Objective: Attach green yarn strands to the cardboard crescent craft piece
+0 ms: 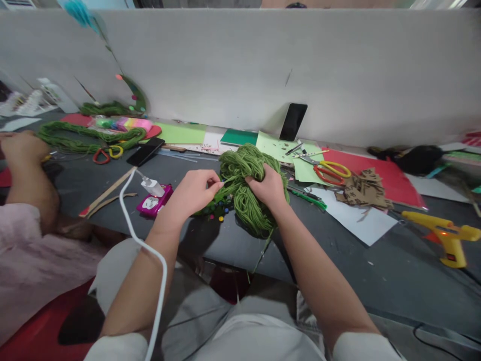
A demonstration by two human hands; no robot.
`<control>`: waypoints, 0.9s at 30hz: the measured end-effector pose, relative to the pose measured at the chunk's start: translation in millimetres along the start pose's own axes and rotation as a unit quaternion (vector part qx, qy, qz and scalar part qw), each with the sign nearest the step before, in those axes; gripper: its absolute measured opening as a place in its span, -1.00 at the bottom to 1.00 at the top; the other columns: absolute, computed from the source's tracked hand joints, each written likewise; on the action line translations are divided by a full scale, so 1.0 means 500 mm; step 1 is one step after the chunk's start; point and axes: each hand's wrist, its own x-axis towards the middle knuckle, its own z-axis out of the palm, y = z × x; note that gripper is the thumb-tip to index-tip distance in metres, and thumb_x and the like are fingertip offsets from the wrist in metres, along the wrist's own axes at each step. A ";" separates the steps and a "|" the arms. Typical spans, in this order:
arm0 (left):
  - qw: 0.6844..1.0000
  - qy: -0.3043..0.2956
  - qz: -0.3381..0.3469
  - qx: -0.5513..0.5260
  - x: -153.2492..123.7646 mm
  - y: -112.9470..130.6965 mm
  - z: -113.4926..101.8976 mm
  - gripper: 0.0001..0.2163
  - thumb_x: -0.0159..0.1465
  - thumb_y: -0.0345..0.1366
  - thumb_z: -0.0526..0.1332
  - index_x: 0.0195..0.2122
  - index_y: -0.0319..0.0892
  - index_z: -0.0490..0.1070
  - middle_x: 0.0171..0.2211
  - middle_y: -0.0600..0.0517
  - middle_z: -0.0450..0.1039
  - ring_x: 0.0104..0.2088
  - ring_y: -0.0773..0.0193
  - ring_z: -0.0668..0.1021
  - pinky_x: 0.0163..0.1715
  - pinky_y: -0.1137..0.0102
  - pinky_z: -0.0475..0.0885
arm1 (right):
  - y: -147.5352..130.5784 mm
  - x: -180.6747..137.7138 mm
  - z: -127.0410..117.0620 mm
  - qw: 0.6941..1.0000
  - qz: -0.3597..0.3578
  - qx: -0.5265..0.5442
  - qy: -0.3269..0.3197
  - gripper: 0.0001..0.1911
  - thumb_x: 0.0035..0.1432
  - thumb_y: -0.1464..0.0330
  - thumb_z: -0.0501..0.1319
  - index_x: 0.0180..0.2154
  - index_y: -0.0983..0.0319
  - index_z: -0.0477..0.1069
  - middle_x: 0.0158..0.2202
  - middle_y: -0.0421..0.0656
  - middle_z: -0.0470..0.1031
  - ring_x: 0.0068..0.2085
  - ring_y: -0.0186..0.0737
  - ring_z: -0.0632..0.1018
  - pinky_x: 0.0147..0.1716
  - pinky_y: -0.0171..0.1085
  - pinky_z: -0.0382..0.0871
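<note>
A large bundle of green yarn is held just above the front part of the dark table. My right hand grips its middle, the fingers sunk among the strands. To the left of the bundle, my left hand pinches a strand of the yarn between thumb and fingers, and the strand stretches toward the bundle. Below my left hand lies a green piece dotted with small colored pom-poms, partly hidden. One loose yarn end hangs down over the table's front edge.
A yellow glue gun with a lit orange light stands at right. Scissors and torn cardboard lie before it. A white cable crosses my left forearm to a charger. A co-worker's arm rests at left.
</note>
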 end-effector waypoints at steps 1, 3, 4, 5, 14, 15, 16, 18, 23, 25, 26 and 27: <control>1.000 -0.006 -0.002 -0.007 -0.002 -0.002 -0.006 -0.79 0.28 -0.15 0.28 -0.42 -0.14 0.54 -0.49 0.05 0.52 -0.48 0.24 0.45 -0.41 0.35 0.24 | 0.001 0.001 -0.001 1.000 0.002 0.002 -0.002 -0.73 0.03 0.12 0.23 -0.29 0.15 0.41 -0.27 -0.03 0.62 -0.20 0.12 0.60 -0.19 -0.03 0.47; 0.999 -0.011 -0.007 -0.045 -0.008 -0.005 -0.020 -0.75 0.25 -0.11 0.31 -0.48 -0.15 0.49 -0.58 0.09 0.41 -0.54 0.30 0.37 -0.48 0.38 0.17 | 0.002 0.002 -0.005 1.000 0.008 0.004 -0.002 -0.74 0.03 0.12 0.23 -0.29 0.14 0.42 -0.25 -0.03 0.63 -0.17 0.13 0.60 -0.17 -0.03 0.47; 0.997 -0.009 -0.007 -0.078 -0.010 -0.007 -0.028 -0.73 0.23 -0.10 0.33 -0.51 -0.15 0.47 -0.62 0.11 0.34 -0.57 0.33 0.31 -0.51 0.39 0.14 | 0.002 0.003 -0.007 1.000 0.012 0.004 0.000 -0.74 0.03 0.12 0.23 -0.29 0.14 0.42 -0.24 -0.03 0.63 -0.16 0.13 0.60 -0.16 -0.03 0.47; 0.993 -0.001 -0.004 -0.122 -0.013 -0.009 -0.035 -0.72 0.22 -0.11 0.35 -0.52 -0.16 0.44 -0.64 0.13 0.27 -0.59 0.35 0.27 -0.54 0.40 0.11 | 0.002 0.003 -0.008 1.000 0.014 0.004 0.002 -0.74 0.03 0.13 0.23 -0.29 0.14 0.42 -0.23 -0.03 0.63 -0.14 0.13 0.61 -0.15 -0.02 0.47; 0.796 0.167 0.010 -0.581 -0.008 -0.047 -0.063 -0.63 0.09 -0.31 0.36 -0.64 -0.18 0.12 -0.59 0.12 0.09 -0.50 0.38 0.29 -0.36 0.44 0.41 | 0.005 0.007 -0.016 1.000 0.011 0.013 0.007 -0.73 0.02 0.14 0.22 -0.27 0.15 0.44 -0.21 -0.03 0.64 -0.12 0.11 0.61 -0.10 -0.05 0.46; 0.786 0.175 0.007 -0.592 -0.006 -0.052 -0.063 -0.62 0.06 -0.33 0.38 -0.62 -0.18 0.10 -0.57 0.12 0.09 -0.48 0.39 0.30 -0.33 0.46 0.42 | 0.005 0.007 -0.016 1.000 0.010 0.014 0.008 -0.73 0.03 0.13 0.22 -0.28 0.15 0.44 -0.21 -0.03 0.64 -0.12 0.11 0.61 -0.10 -0.04 0.46; 0.780 0.178 0.005 -0.600 -0.004 -0.057 -0.062 -0.60 0.02 -0.36 0.39 -0.61 -0.18 0.07 -0.54 0.12 0.10 -0.46 0.39 0.31 -0.33 0.48 0.42 | 0.005 0.007 -0.017 1.000 0.009 0.015 0.008 -0.73 0.03 0.13 0.21 -0.28 0.16 0.44 -0.22 -0.03 0.64 -0.13 0.12 0.61 -0.11 -0.04 0.46; 0.785 0.192 0.007 -0.589 0.001 -0.067 -0.057 -0.54 -0.07 -0.44 0.42 -0.58 -0.18 0.00 -0.49 0.12 0.13 -0.40 0.41 0.35 -0.34 0.52 0.40 | 0.006 0.006 -0.019 1.000 0.008 0.016 0.009 -0.73 0.03 0.13 0.21 -0.29 0.17 0.44 -0.23 -0.02 0.63 -0.14 0.12 0.61 -0.12 -0.04 0.46; 0.834 0.288 -0.012 -0.470 0.023 -0.086 -0.029 -0.42 -0.12 -0.40 0.49 -0.60 -0.17 -0.08 -0.44 0.11 0.24 -0.36 0.40 0.40 -0.28 0.49 0.45 | 0.005 0.004 -0.019 1.000 0.001 0.014 0.006 -0.74 0.03 0.16 0.22 -0.27 0.17 0.46 -0.21 -0.02 0.64 -0.12 0.11 0.61 -0.12 -0.06 0.46; 0.825 0.332 -0.038 -0.456 0.029 -0.086 -0.025 -0.40 -0.03 -0.25 0.49 -0.61 -0.16 -0.08 -0.51 0.12 0.22 -0.44 0.42 0.38 -0.35 0.48 0.46 | 0.004 0.002 -0.019 1.000 -0.002 0.011 0.007 -0.74 0.04 0.16 0.21 -0.28 0.17 0.46 -0.22 -0.02 0.63 -0.13 0.11 0.61 -0.12 -0.06 0.46; 0.818 0.330 -0.053 -0.468 0.030 -0.085 -0.026 -0.40 0.01 -0.17 0.48 -0.62 -0.16 -0.07 -0.55 0.13 0.18 -0.48 0.42 0.36 -0.40 0.48 0.45 | 0.002 0.001 -0.019 1.000 -0.002 0.010 0.006 -0.74 0.04 0.16 0.21 -0.28 0.17 0.46 -0.24 -0.03 0.63 -0.13 0.11 0.61 -0.13 -0.06 0.46; 0.813 0.303 -0.067 -0.493 0.029 -0.083 -0.030 -0.40 0.05 -0.09 0.46 -0.63 -0.15 -0.07 -0.59 0.14 0.13 -0.52 0.42 0.35 -0.45 0.48 0.43 | 0.001 0.000 -0.019 1.000 -0.002 0.011 0.003 -0.74 0.04 0.15 0.21 -0.28 0.17 0.46 -0.25 -0.03 0.63 -0.14 0.10 0.61 -0.14 -0.07 0.46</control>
